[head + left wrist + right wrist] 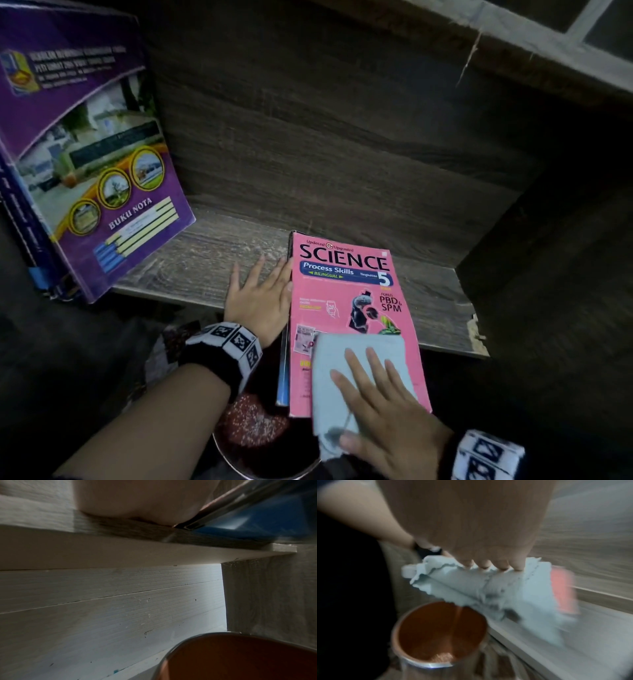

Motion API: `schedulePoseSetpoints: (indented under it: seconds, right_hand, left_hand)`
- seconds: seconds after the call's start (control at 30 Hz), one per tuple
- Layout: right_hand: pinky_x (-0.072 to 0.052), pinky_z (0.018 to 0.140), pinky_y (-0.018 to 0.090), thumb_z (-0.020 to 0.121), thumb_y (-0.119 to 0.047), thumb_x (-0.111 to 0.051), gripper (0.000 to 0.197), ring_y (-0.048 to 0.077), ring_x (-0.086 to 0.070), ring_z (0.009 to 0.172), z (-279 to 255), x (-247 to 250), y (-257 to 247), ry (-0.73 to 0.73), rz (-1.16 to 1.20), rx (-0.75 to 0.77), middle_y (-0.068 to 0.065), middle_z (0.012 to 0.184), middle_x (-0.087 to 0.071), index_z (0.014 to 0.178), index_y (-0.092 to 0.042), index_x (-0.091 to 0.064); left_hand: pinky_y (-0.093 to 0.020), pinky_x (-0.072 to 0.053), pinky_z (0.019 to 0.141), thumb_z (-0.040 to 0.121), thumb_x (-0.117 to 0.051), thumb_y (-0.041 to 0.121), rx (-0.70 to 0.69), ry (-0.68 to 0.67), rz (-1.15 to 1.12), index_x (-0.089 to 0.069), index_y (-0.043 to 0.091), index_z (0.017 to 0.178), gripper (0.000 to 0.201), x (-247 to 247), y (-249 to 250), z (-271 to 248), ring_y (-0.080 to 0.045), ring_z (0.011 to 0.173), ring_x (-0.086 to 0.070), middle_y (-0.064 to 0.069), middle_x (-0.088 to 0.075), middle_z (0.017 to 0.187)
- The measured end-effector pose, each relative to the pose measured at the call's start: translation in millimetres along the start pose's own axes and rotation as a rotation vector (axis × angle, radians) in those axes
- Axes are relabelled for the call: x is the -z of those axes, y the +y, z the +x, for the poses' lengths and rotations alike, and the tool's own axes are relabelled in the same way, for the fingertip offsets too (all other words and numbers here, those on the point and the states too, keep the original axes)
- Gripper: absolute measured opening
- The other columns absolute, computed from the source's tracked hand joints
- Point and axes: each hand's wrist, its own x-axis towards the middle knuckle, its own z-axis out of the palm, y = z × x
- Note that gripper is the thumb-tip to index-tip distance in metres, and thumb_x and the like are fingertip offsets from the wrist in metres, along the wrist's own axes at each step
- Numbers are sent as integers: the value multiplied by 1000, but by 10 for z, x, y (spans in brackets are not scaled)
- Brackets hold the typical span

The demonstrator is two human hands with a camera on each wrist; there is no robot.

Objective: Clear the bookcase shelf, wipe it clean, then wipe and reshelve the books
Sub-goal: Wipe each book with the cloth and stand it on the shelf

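Observation:
A pink Science book (pixel 346 291) lies flat on the wooden shelf (pixel 212 253), its near end jutting past the front edge, on top of a blue-edged book (pixel 283 380). My right hand (pixel 380 404) presses a pale blue cloth (pixel 342 363) flat onto the pink cover's near end, fingers straight. In the right wrist view the cloth (pixel 488 586) is blurred under my fingertips (pixel 501 563). My left hand (pixel 260 294) lies flat on the shelf, its edge against the book's spine. In the left wrist view the palm (pixel 137 500) rests on the shelf beside the blue book (pixel 257 520).
A purple note book (pixel 92 154) leans against darker books at the shelf's left end. A metal-rimmed bin with a red-brown inside (pixel 260 442) stands below the shelf front, between my arms. The shelf's right front corner (pixel 474 329) is chipped.

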Motion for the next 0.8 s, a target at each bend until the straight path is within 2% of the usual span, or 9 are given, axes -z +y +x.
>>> schedulePoseSetpoints:
  seconds: [0.07,0.1,0.17,0.2,0.23,0.37,0.53,0.73,0.8]
  right_hand:
    - [-24,103,42,96,-67,-15,74,36,-29,138,-42,7,161,0,-2,-45,13,151,-36,147,-18,-38]
    - [-20,107,40,94,-71,-10,79,40,-23,140,-23,80,246,8,-3,-58,12,155,-28,150,-20,-32]
    - [0,119,37,71,-89,11,103,35,11,146,125,205,444,-14,131,-49,4,159,12,154,-29,1]
    - [10,119,38,57,-93,18,111,28,25,143,212,287,514,-71,268,-111,-1,155,25,151,-34,11]
    - [14,118,38,54,-94,18,113,24,30,141,326,352,580,-95,359,-170,-3,155,28,151,-36,12]
    - [11,117,43,92,-64,-10,70,27,20,146,823,626,816,-107,435,-303,1,160,17,154,-31,2]
    - [9,118,45,92,-65,-7,68,27,16,147,1356,874,979,-91,412,-287,-3,160,14,153,-37,-2]
    - [9,118,47,80,-70,4,77,23,16,147,1661,940,834,9,406,-128,-7,161,10,151,-42,-6]
    - [10,118,45,83,-68,4,74,21,15,147,1699,929,823,30,408,-80,-10,161,8,150,-44,-9]
  left_hand:
    - [-52,12,117,96,10,43,-3,-1,-4,16,37,150,55,11,-3,-9,-11,149,7,24,3,158]
    - [-52,12,117,95,11,43,-2,-3,-1,16,37,150,56,14,-3,-11,-11,149,7,24,3,158]
    - [-52,12,117,91,12,45,0,-4,2,16,37,150,60,10,-3,-12,-11,149,6,24,3,157]
    - [-52,11,117,91,13,45,0,-1,2,16,36,150,61,1,-4,-9,-11,149,6,24,4,157]
    - [-52,11,118,90,14,46,1,0,2,16,36,150,61,-6,-7,-3,-11,149,6,24,4,157]
    - [-52,11,118,83,23,48,3,8,-3,16,36,151,69,-29,-12,16,-11,149,5,25,3,157]
    - [-52,8,118,84,22,48,-11,35,-17,12,35,152,70,-32,-20,3,-11,149,2,24,-2,158]
    - [-52,8,118,89,17,46,-22,50,-16,10,35,153,65,-46,-25,-4,-10,149,2,24,-2,157]
    - [-52,8,118,91,14,46,-23,56,-15,10,35,153,62,-54,-32,-7,-10,149,2,25,-2,157]
